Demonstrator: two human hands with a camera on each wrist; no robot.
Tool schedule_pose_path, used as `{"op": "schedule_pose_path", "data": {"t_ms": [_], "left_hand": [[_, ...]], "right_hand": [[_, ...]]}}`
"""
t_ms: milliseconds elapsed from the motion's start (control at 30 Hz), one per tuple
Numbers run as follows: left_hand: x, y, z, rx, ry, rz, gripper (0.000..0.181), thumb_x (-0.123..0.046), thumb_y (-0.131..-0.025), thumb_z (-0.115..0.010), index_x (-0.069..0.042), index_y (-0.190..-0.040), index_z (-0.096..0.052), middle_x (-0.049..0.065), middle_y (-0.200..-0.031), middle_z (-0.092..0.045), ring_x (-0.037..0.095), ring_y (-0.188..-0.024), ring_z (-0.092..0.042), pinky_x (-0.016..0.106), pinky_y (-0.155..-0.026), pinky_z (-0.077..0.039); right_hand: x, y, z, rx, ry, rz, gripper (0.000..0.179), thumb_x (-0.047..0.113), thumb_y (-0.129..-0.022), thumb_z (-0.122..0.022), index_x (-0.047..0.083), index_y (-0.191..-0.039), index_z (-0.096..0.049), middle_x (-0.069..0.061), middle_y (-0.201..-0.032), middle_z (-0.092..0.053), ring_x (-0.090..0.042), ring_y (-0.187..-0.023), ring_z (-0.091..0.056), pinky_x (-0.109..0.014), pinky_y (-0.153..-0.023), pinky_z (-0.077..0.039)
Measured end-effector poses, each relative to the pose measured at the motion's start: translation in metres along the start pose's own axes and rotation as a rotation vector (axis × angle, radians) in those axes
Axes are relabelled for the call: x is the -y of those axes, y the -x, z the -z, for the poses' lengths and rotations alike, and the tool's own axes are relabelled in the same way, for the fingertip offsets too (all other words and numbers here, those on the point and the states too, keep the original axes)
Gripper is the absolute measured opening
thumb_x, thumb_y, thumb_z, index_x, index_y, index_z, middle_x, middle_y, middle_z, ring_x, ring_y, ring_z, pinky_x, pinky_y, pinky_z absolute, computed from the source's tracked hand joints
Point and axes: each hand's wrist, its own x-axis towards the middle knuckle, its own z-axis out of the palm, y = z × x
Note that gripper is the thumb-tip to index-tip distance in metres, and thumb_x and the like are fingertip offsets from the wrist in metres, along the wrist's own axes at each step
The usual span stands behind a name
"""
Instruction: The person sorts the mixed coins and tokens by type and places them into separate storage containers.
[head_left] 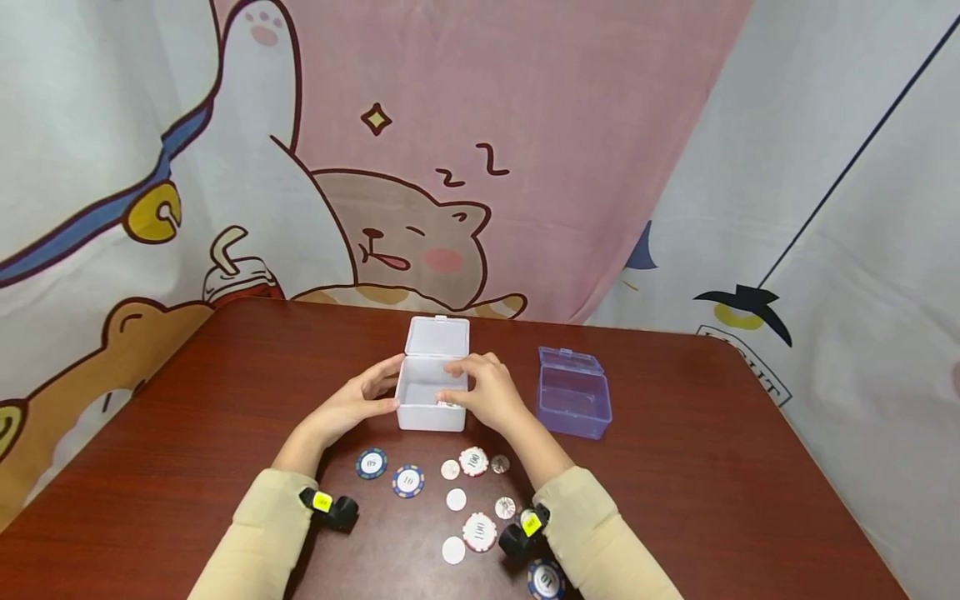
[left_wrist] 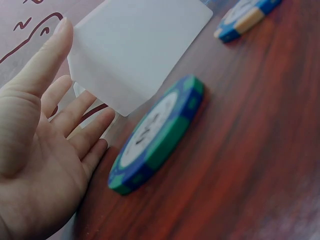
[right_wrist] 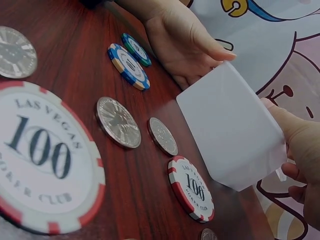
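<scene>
A white plastic box [head_left: 432,417] stands on the table with its lid raised at the back. Along its left side lies my left hand [head_left: 348,408], thumb at the front corner and fingers stretched toward the rear. Over the right part of the box is my right hand [head_left: 491,396]; its thumb and index finger reach inside, spread apart, with nothing visible between them. Just below that thumb, a small, partly hidden greenish-white piece [head_left: 450,405] lies in the box. In the left wrist view, a green-and-blue poker chip [left_wrist: 155,135] lies near the left hand's fingers.
A clear purple box [head_left: 574,400] with its lid up stands to the right. Nearer the front lie blue-edged chips [head_left: 408,481], red-edged 100 chips [head_left: 479,532] and several silver coins [head_left: 506,507]. A printed curtain [head_left: 540,167] hangs behind the table.
</scene>
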Motion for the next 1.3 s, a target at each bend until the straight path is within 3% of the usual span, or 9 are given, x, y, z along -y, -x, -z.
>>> {"op": "schedule_pose_path", "data": {"t_ms": [433, 767, 1067, 1300], "left_hand": [[0.000, 0.000, -0.003, -0.007, 0.002, 0.012, 0.071, -0.006, -0.091, -0.063, -0.018, -0.151, -0.028, 0.007, -0.151, -0.032, 0.031, -0.133, -0.036, 0.055, -0.105, -0.026], [0.001, -0.002, -0.002, 0.014, 0.002, -0.031, 0.071, -0.003, -0.092, -0.061, -0.014, -0.152, -0.026, 0.010, -0.152, -0.031, 0.034, -0.133, -0.035, 0.054, -0.104, -0.028], [0.000, -0.001, -0.001, 0.010, -0.019, -0.026, 0.072, -0.012, -0.092, -0.065, -0.015, -0.152, -0.026, 0.009, -0.151, -0.032, 0.032, -0.133, -0.036, 0.055, -0.104, -0.028], [0.002, 0.000, 0.001, 0.011, -0.007, -0.033, 0.070, -0.006, -0.092, -0.062, -0.015, -0.151, -0.026, 0.009, -0.151, -0.032, 0.032, -0.133, -0.036, 0.054, -0.105, -0.027]], "right_hand": [[0.013, 0.021, 0.005, -0.079, -0.074, 0.049, 0.042, 0.027, -0.073, -0.084, 0.010, -0.110, -0.071, 0.002, -0.109, -0.066, -0.017, -0.098, -0.051, -0.040, -0.084, -0.040], [0.030, 0.038, 0.000, -0.088, -0.096, 0.140, 0.044, 0.025, -0.070, -0.086, 0.011, -0.109, -0.072, 0.005, -0.103, -0.067, -0.011, -0.092, -0.050, -0.035, -0.080, -0.039], [0.044, 0.051, -0.004, -0.004, -0.116, 0.180, 0.046, 0.026, -0.070, -0.085, 0.007, -0.110, -0.071, -0.001, -0.099, -0.066, -0.013, -0.098, -0.051, -0.039, -0.089, -0.038], [0.055, 0.057, -0.010, 0.109, -0.072, 0.184, 0.048, 0.028, -0.071, -0.085, 0.010, -0.113, -0.071, 0.004, -0.106, -0.065, -0.013, -0.105, -0.051, -0.038, -0.094, -0.038]]}}
